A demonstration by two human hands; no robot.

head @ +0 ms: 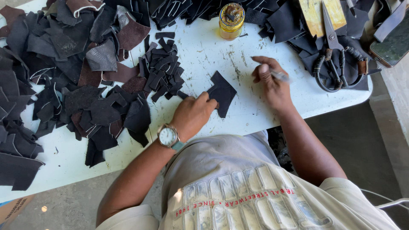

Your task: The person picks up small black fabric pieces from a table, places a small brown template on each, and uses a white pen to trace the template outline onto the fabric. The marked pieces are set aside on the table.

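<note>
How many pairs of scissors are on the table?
1: large black-handled scissors lie at the table's far right, on dark leather scraps, beyond the right hand. Others could be hidden under the scraps.

Black leather piece point(222, 92) flat on white table, angular cut; silver pen point(280, 76) tilted.

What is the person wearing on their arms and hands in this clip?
Both hands, left hand and right hand, are bare, without gloves. The forearms are uncovered; short light grey T-shirt sleeves end near the upper arms. The left wrist carries a round white-faced silver wristwatch on a teal strap.
</note>
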